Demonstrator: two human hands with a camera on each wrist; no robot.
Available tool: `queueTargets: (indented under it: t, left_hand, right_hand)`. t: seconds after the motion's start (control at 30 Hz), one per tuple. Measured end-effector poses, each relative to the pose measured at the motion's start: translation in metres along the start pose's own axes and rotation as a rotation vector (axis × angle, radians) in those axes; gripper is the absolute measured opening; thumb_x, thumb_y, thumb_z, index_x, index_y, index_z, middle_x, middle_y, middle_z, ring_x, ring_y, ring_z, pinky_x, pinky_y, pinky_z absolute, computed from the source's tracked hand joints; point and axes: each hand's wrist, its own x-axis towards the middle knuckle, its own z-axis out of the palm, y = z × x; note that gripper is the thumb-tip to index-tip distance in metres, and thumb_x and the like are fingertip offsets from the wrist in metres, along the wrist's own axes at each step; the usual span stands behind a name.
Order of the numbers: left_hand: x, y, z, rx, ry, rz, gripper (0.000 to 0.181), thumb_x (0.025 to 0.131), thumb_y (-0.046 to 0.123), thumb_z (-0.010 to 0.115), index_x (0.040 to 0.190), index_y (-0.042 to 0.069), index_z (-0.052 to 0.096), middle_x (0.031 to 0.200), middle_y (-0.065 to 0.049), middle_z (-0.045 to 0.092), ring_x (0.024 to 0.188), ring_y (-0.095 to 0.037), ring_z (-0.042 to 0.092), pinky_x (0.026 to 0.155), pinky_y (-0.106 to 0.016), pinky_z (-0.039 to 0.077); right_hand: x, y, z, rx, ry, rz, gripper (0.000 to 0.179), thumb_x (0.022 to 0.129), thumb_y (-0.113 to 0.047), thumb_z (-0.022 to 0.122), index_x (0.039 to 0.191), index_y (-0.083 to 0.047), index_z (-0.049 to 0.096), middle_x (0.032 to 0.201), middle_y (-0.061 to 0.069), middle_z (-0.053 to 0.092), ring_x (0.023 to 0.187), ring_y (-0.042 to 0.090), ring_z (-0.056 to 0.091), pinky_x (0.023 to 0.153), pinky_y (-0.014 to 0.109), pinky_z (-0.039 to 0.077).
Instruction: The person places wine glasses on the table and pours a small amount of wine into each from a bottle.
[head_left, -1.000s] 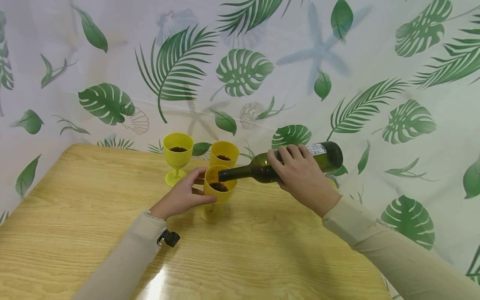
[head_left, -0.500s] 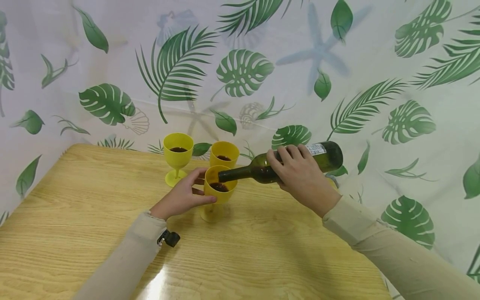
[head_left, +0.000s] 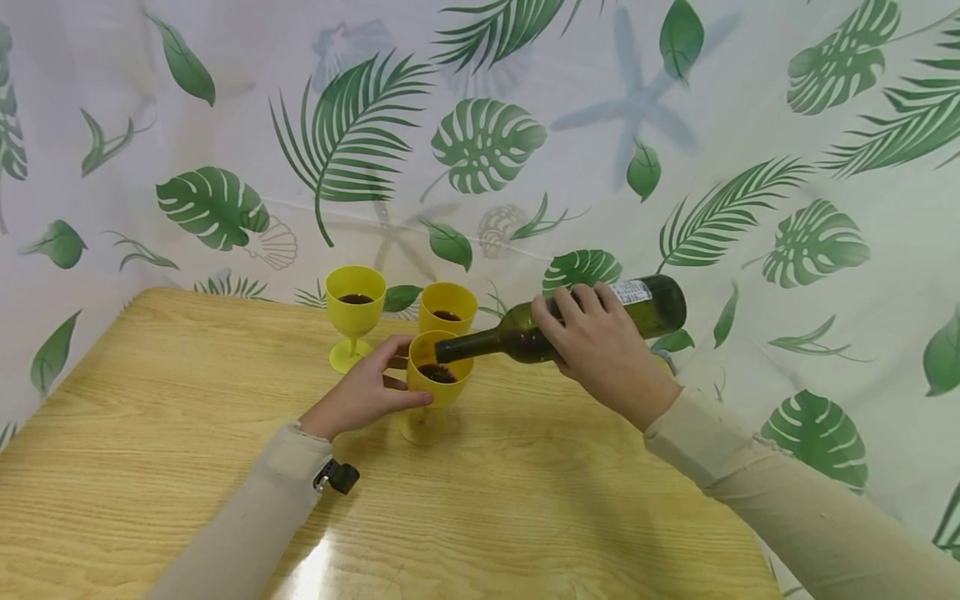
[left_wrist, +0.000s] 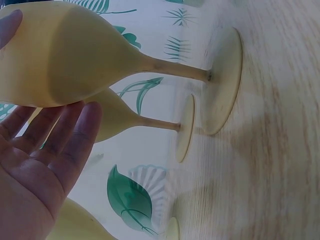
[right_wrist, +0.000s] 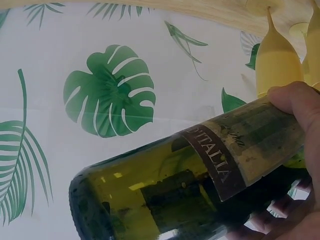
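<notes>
My left hand (head_left: 363, 392) holds the bowl of the nearest yellow plastic goblet (head_left: 452, 394), thumb on the near side and fingers on the far side. In the left wrist view this goblet's foot (left_wrist: 225, 82) stands on the table. My right hand (head_left: 603, 354) grips a green glass wine bottle (head_left: 521, 333) round its body. Tilted nearly level, the bottle has its mouth inside the goblet's rim. Dark red liquid with small bubbles lies in that goblet. The label (right_wrist: 220, 160) reading "D'ITALIA" shows in the right wrist view.
Behind the held goblet stands a second yellow goblet (head_left: 450, 298), partly hidden, and a third goblet (head_left: 356, 315) is to its left. Both contain dark liquid. The wooden table (head_left: 187, 417) ends at a leaf-patterned curtain (head_left: 225, 133) at the back and right.
The bottle's base has risen slightly, so it tips a little more toward the goblet. More bubbles show on the liquid. My left hand and the goblets stay in place.
</notes>
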Motion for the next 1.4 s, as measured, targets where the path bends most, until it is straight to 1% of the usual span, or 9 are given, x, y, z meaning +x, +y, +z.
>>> queueTargets:
  t: [0.1, 0.23, 0.5, 0.6, 0.8, 1.1, 1.4]
  left_hand:
    - [0.0001, 0.0011, -0.0003, -0.004, -0.001, 0.001, 0.075, 0.086, 0.037, 0.087, 0.148, 0.024, 0.047, 0.144, 0.001, 0.054, 0.131, -0.026, 0.054, 0.104, -0.051, 0.053]
    - [0.0004, 0.0018, -0.0005, -0.010, 0.000, 0.004, 0.074, 0.086, 0.035, 0.087, 0.148, 0.024, 0.047, 0.144, 0.001, 0.054, 0.130, -0.026, 0.055, 0.104, -0.053, 0.052]
    - [-0.0001, 0.0015, -0.0005, -0.005, -0.006, 0.021, 0.076, 0.087, 0.032, 0.086, 0.150, 0.021, 0.045, 0.146, -0.003, 0.052, 0.130, -0.028, 0.055, 0.104, -0.052, 0.052]
    - [0.0003, 0.0011, -0.0002, -0.007, -0.005, 0.018, 0.076, 0.087, 0.032, 0.086, 0.150, 0.021, 0.045, 0.146, -0.003, 0.053, 0.130, -0.028, 0.055, 0.104, -0.051, 0.053]
    - [-0.0003, 0.0028, 0.0001, -0.004, -0.007, 0.011, 0.076, 0.086, 0.031, 0.087, 0.150, 0.021, 0.045, 0.146, -0.003, 0.052, 0.130, -0.028, 0.055, 0.104, -0.052, 0.052]
    - [-0.0009, 0.0042, 0.0002, -0.011, -0.016, 0.013, 0.076, 0.087, 0.031, 0.086, 0.150, 0.021, 0.045, 0.146, -0.003, 0.052, 0.131, -0.028, 0.054, 0.105, -0.052, 0.052]
    - [-0.0008, 0.0032, 0.0002, 0.001, -0.006, 0.018, 0.075, 0.087, 0.033, 0.086, 0.149, 0.022, 0.046, 0.145, -0.001, 0.054, 0.129, -0.027, 0.055, 0.103, -0.049, 0.054]
  right_hand:
    - [0.0010, 0.0006, -0.0006, 0.002, 0.003, 0.000, 0.067, 0.084, -0.029, 0.087, 0.135, -0.004, 0.052, 0.120, 0.019, 0.058, 0.110, 0.041, 0.057, 0.095, 0.053, 0.049]
    - [0.0018, 0.0008, -0.0015, 0.006, -0.008, -0.009, 0.069, 0.083, -0.030, 0.088, 0.136, -0.004, 0.052, 0.122, 0.019, 0.057, 0.113, 0.041, 0.056, 0.096, 0.053, 0.048]
    - [0.0026, 0.0003, -0.0036, 0.004, -0.016, -0.016, 0.070, 0.083, -0.030, 0.088, 0.138, -0.003, 0.052, 0.123, 0.020, 0.057, 0.114, 0.041, 0.056, 0.100, 0.054, 0.048]
    - [0.0026, 0.0001, -0.0034, 0.002, -0.015, -0.016, 0.069, 0.084, -0.029, 0.087, 0.137, -0.004, 0.052, 0.123, 0.020, 0.058, 0.114, 0.041, 0.056, 0.100, 0.054, 0.047]
    - [0.0030, -0.0011, -0.0004, -0.015, -0.013, -0.020, 0.064, 0.087, -0.028, 0.084, 0.137, -0.004, 0.052, 0.122, 0.019, 0.058, 0.112, 0.041, 0.056, 0.100, 0.055, 0.047]
    - [0.0023, -0.0034, 0.0005, -0.023, -0.007, -0.028, 0.067, 0.085, -0.029, 0.086, 0.136, -0.004, 0.052, 0.121, 0.019, 0.058, 0.112, 0.040, 0.056, 0.099, 0.055, 0.048]
    - [0.0045, -0.0022, 0.0003, -0.076, 0.009, -0.043, 0.059, 0.088, -0.023, 0.081, 0.135, -0.002, 0.052, 0.119, 0.020, 0.057, 0.111, 0.041, 0.055, 0.097, 0.054, 0.047]
